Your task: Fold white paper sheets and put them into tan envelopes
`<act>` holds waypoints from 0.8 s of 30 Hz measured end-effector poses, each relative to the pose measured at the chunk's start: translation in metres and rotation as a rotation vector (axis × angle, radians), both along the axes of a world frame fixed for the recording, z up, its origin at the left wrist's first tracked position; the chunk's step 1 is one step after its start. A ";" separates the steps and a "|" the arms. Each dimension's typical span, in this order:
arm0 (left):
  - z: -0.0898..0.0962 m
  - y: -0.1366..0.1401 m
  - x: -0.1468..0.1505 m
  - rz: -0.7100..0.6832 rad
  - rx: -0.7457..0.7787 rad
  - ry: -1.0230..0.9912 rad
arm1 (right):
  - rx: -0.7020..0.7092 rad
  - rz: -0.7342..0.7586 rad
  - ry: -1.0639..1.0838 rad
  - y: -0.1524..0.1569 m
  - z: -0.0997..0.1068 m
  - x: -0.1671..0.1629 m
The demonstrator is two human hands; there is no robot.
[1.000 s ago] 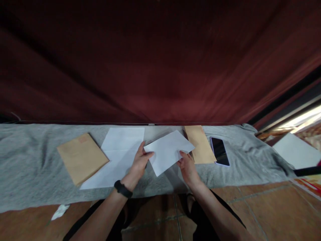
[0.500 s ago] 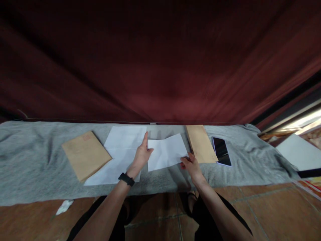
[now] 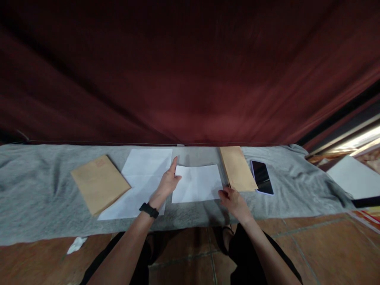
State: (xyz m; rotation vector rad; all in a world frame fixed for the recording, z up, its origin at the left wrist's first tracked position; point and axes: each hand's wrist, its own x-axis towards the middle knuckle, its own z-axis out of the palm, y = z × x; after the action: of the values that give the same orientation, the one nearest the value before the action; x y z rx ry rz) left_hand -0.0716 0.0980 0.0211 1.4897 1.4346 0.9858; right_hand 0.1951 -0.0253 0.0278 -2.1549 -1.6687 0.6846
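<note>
A small creased white sheet of paper (image 3: 196, 183) lies almost flat on the grey cloth between my hands. My left hand (image 3: 168, 183) is at its left edge, forefinger stretched out and thumb apart, touching the edge. At the lower right corner of the sheet, my right hand (image 3: 234, 201) has its fingers curled and closed on the paper. Larger white paper (image 3: 145, 162) with a fold line lies left of and partly under my left wrist. Brown envelopes (image 3: 101, 182) overlap that paper. More brown envelopes (image 3: 239, 168) lie just beyond my right hand.
A phone (image 3: 262, 177) in a pale purple case lies beside the right-hand envelopes. The grey cloth (image 3: 297, 186) covers a narrow surface against a dark red curtain (image 3: 190, 79). A white board-like object (image 3: 354, 178) is at far right. Crumpled tissue (image 3: 76, 245) lies on the tiled floor.
The small sheet's raised right side has come down flatter. My right hand has shifted slightly right and towards me; my left hand has stayed almost in place.
</note>
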 end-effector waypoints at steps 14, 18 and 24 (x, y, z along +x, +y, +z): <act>0.014 -0.007 0.010 -0.138 -0.059 0.585 | 0.143 0.019 -0.416 0.000 0.032 -0.025; 0.017 -0.010 0.013 -0.130 -0.070 0.671 | 0.342 0.244 -0.227 0.010 0.018 -0.033; 0.016 -0.013 0.015 -0.140 -0.040 0.700 | 0.437 0.377 -0.188 0.031 -0.016 -0.054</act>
State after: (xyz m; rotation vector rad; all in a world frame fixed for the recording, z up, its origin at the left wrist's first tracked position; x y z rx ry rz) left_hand -0.0563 0.0846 0.0367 1.9818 1.7687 0.3432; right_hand 0.1415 0.0057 0.0115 -1.6577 -2.1176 0.1769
